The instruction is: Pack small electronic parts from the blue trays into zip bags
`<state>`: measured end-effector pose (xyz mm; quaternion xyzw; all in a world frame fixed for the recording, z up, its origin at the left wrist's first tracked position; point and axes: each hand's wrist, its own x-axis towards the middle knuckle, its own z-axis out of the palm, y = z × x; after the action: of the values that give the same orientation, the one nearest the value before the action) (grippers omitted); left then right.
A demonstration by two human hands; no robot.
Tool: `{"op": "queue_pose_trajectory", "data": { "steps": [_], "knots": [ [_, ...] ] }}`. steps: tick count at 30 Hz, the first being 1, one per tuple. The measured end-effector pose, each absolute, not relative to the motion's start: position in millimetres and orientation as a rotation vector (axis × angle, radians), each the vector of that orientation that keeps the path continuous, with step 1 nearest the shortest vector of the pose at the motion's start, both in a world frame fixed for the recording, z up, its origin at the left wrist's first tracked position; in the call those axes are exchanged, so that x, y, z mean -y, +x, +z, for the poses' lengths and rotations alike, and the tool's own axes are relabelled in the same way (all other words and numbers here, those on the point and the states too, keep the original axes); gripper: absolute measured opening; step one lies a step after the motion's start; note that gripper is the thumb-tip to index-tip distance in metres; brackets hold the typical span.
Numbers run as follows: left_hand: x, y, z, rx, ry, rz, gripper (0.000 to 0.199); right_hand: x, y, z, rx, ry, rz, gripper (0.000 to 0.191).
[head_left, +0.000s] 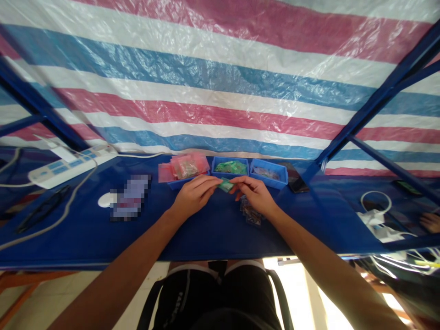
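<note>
- Black shorts (213,293) at the bottom of the view, below the front edge of the blue worktop (206,240).
- Left hand (194,197): narrow pinch, fingertips on the left end of the green packet (226,184).
- Right hand (252,195): narrow pinch, thumb and fingers on the packet's right end.
- Green packet: small, flat, held between both hands, just above the worktop and just in front of the bins.
- Brown clear packets (250,211): small loose pile on the worktop, directly below the right hand and touching its heel.
- Blue bins, three in a row beyond the hands:
  - left bin (182,184): pink bags (185,166) heaped in it, overhanging its rim;
  - middle bin (229,160): green packets (230,167);
  - right bin (270,179): small clear packets (265,173).
- Black phone (293,178): just right of the right bin.
- Blurred item (130,197): left of the hands, contents unreadable; white disc (106,200) touching its left side.
- Power strip (70,167): far left, cables running from it.
- White charger (376,220): right side, well apart from the hands.
- Another person's hand (430,222): at the right edge.
- Striped tarp (220,91): hanging behind the worktop, between blue steel frames (378,96).
</note>
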<state>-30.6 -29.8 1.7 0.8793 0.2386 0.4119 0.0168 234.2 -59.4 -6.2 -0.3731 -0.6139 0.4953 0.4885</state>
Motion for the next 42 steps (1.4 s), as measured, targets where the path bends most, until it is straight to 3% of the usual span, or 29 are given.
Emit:
{"op": "queue_pose_trajectory", "data": {
  "steps": [10, 15, 20, 26, 33, 42],
  "knots": [
    [31.6, -25.6, -4.6, -0.912, 2.566, 1.215, 0.031, 57.6, 238.9, 1.8, 1.621, -0.999, 0.582, 0.02],
    [40.3, -12.3, 2.0, -0.687, 2.647, 1.04, 0.018, 49.7, 252.6, 2.1, 1.49, -1.025, 0.456, 0.02],
    [55.4, 4.8, 3.4, -0.46, 2.806, 0.776, 0.045, 43.6, 262.6, -0.3, 1.391, -1.127, 0.4, 0.028],
    [61.4, 18.4, 1.3, -0.294, 2.934, 0.561, 0.056, 37.1, 269.6, 3.1, 1.306, -1.106, 0.36, 0.03],
    [57.7, 29.8, -12.2, -0.334, 2.891, 0.573, 0.042, 21.5, 273.9, 12.3, 1.6, -1.005, 0.014, 0.031],
    [55.7, 16.0, -9.6, -0.51, 2.907, 0.631, 0.023, 1.6, 262.3, -10.6, 2.197, -1.243, -0.064, 0.042]
  ]
}}
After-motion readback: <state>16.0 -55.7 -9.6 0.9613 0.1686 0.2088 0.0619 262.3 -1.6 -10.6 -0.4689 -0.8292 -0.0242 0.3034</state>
